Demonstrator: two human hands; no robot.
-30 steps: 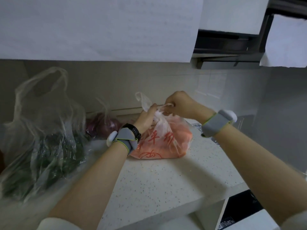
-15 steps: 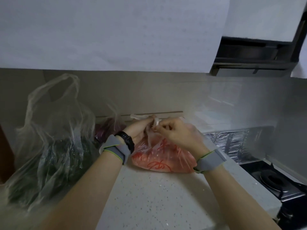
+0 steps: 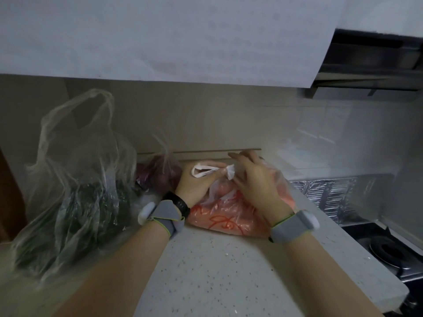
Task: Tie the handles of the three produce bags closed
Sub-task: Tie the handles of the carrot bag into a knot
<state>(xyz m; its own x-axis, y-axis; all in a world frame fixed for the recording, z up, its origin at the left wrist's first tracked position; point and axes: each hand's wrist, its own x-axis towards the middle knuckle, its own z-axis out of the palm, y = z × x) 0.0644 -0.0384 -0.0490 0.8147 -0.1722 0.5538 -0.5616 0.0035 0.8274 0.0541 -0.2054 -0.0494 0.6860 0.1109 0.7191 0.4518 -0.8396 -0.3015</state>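
speckled counter (image 3: 206, 271) up front | l hand (image 3: 196, 184) + r hand (image 3: 254, 184) both pinched on handles (image 3: 212, 171) of orange bag (image 3: 231, 216), lying w/ long axis l-r, mid counter | greens bag (image 3: 75, 202) left, untied, handles up | purple bag (image 3: 160, 172) behind l hand | stove (image 3: 389, 250) far right

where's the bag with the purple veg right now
In the head view, the purple produce bag sits left of centre against the back wall, between the big greens bag and the orange bag.

Light: dim, cool, flat.
Glare: soft sheen on the far right wall (image 3: 320, 138).
Shadows: faint on the counter (image 3: 206, 271).
Blur: slight throughout.
Edges: wide-angle bending.
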